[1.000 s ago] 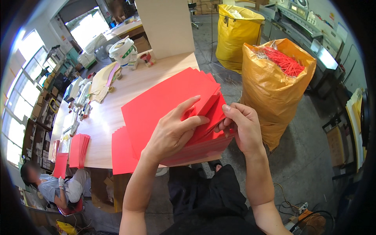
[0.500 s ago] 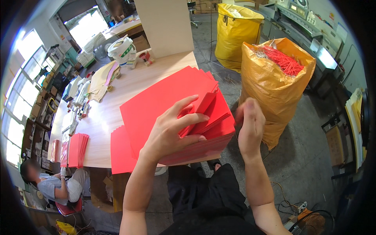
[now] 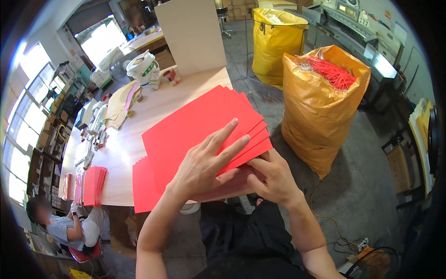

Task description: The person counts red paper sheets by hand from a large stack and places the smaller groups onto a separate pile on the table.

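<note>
A stack of red paper sheets point(image 3: 195, 121) lies at the near right of the table, its upper sheets fanned in steps toward the right. My left hand point(image 3: 200, 160) rests on top of it, fingers outstretched and apart, thumb near the front edge. At the stack's near right corner, my right hand point(image 3: 274, 179) is closed on the edge of the sheets with bent fingers; some fingertips are hidden beneath the paper. Another red pile point(image 3: 145, 186) sticks out from under the left side of the stack.
On the wooden table point(image 3: 125, 158) are more red bundles point(image 3: 95, 186), a white bucket point(image 3: 143, 69) and tape rolls point(image 3: 171, 76). An orange sack point(image 3: 320, 116) of red strips and a yellow sack point(image 3: 278, 51) stand right. A seated person point(image 3: 69, 228) is at the left.
My right hand has moved left onto the stack's corner. The lifted, bent sheets under my left hand now lie flat and fanned, and my left fingers have straightened.
</note>
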Demonstrator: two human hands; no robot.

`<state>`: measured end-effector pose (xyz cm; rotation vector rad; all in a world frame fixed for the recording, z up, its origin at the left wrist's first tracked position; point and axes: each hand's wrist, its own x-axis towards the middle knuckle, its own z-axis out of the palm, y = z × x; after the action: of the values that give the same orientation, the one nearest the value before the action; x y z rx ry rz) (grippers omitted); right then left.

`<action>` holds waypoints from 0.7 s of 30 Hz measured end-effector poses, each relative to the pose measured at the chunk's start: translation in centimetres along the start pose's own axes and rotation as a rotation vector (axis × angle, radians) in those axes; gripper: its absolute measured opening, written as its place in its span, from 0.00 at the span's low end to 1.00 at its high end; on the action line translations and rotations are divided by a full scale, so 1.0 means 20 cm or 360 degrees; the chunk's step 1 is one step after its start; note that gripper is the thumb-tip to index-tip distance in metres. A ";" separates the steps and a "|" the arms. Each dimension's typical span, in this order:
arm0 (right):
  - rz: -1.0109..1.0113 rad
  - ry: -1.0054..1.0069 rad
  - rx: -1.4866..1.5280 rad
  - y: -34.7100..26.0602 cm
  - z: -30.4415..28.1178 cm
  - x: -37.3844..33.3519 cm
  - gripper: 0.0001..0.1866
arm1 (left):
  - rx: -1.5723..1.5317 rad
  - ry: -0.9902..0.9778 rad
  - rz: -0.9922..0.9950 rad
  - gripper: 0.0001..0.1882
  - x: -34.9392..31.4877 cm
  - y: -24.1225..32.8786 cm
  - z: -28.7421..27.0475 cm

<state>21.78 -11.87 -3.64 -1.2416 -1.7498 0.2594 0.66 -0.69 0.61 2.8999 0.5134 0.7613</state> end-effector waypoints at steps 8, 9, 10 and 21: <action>-0.0077 0.0102 -0.0132 -0.01 0.02 0.02 0.16 | 0.0002 0.0084 -0.0200 0.46 0.03 -0.02 0.04; -0.0052 0.0147 -0.0097 -0.01 0.02 0.02 0.15 | 0.0010 0.0090 -0.0188 0.46 0.02 -0.03 0.04; -0.0027 0.0192 -0.0062 0.00 0.00 0.01 0.14 | 0.0018 0.0095 -0.0177 0.46 0.02 -0.03 0.04; 0.0624 -0.0241 -0.0472 0.00 -0.23 0.03 0.21 | 0.0019 0.0165 -0.0125 0.30 0.01 -0.04 0.05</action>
<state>25.36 -12.88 -0.99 -1.8251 -1.7017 0.3356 1.20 0.07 -0.27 2.8431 0.6404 0.9038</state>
